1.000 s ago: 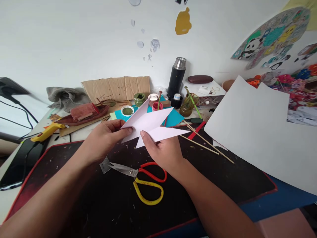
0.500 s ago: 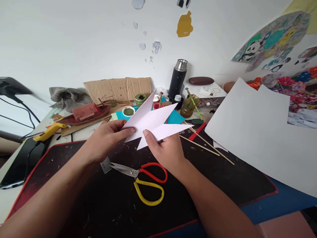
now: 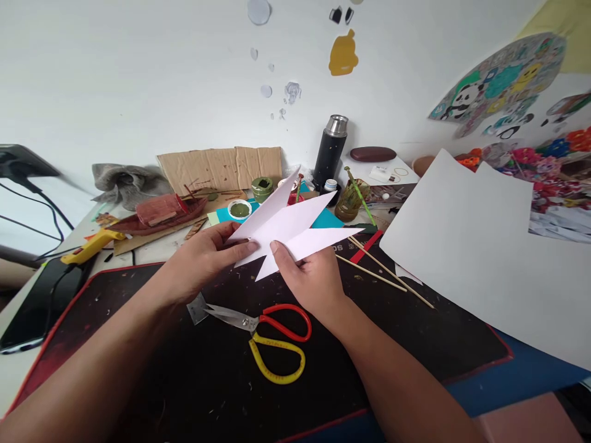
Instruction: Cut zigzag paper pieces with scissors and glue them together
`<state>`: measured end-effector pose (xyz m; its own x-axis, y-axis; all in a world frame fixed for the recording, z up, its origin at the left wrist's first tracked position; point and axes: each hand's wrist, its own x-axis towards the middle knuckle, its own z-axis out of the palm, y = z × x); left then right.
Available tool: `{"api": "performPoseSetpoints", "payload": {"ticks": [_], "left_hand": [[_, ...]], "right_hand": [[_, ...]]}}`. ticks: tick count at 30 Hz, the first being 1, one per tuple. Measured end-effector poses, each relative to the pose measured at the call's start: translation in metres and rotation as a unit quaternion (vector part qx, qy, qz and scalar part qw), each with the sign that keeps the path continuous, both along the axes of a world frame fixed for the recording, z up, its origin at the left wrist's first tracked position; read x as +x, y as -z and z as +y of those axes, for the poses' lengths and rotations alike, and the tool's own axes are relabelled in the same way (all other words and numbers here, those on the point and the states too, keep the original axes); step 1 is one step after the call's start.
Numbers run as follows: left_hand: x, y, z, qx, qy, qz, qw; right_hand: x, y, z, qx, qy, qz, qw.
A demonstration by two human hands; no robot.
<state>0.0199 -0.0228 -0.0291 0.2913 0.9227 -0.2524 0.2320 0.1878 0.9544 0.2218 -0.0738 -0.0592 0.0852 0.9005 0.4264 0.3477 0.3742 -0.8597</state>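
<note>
Between both hands is a folded white paper cutout (image 3: 295, 223) with several long pointed tips, held above the dark mat. My left hand (image 3: 210, 249) pinches its left side, thumb on top and fingers behind. My right hand (image 3: 311, 274) grips the lower right part, its thumb pressed on the paper near the middle; the other fingers are mostly hidden beneath. Below the hands lie scissors (image 3: 252, 323) with one red and one yellow handle, blades slightly apart and pointing left. Their tips rest by a small metal blade (image 3: 197, 309).
A large white sheet (image 3: 466, 246) covers the right side. Wooden sticks (image 3: 392, 271) and a red strip (image 3: 366, 247) lie behind my right hand. Farther back stand a black thermos (image 3: 330, 151), paint pots (image 3: 262, 189) and a red model boat (image 3: 159, 212). A yellow glue gun (image 3: 92, 245) lies left.
Both hands keep their hold on the paper cutout. Its tips have shifted slightly to the right, and the left thumb has slid a little rightward. The camera view has tilted slightly.
</note>
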Motion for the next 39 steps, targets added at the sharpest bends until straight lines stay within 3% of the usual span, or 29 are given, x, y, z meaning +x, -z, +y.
{"api": "performPoseSetpoints", "payload": {"ticks": [3,6,12,18,23,29,34,39], "left_hand": [[-0.001,-0.004,0.002,0.017,-0.021,-0.031,0.999],[-0.003,-0.007,0.003,-0.018,-0.064,-0.090,0.994],[0.007,-0.009,-0.008,-0.060,0.029,-0.114,0.991],[0.024,-0.001,-0.017,-0.104,-0.025,-0.168,0.980],[0.029,0.007,-0.018,-0.116,-0.011,-0.212,0.970],[0.038,0.013,-0.026,-0.079,-0.068,-0.218,0.970],[0.043,0.015,-0.032,-0.091,-0.131,-0.231,0.960],[0.043,0.011,-0.033,-0.090,-0.150,-0.227,0.958]], "right_hand": [[0.001,0.000,0.000,-0.021,-0.002,0.024,0.999],[0.003,-0.001,0.001,-0.060,-0.004,0.068,0.996],[0.006,-0.009,0.003,-0.101,-0.011,0.146,0.984],[0.006,-0.009,0.003,-0.094,-0.011,0.162,0.982],[0.008,-0.009,0.005,-0.108,0.005,0.194,0.975],[0.005,-0.008,0.002,-0.098,0.003,0.171,0.980],[0.002,-0.007,0.001,-0.075,-0.004,0.159,0.984],[0.001,-0.007,0.001,-0.058,0.000,0.152,0.987]]}}
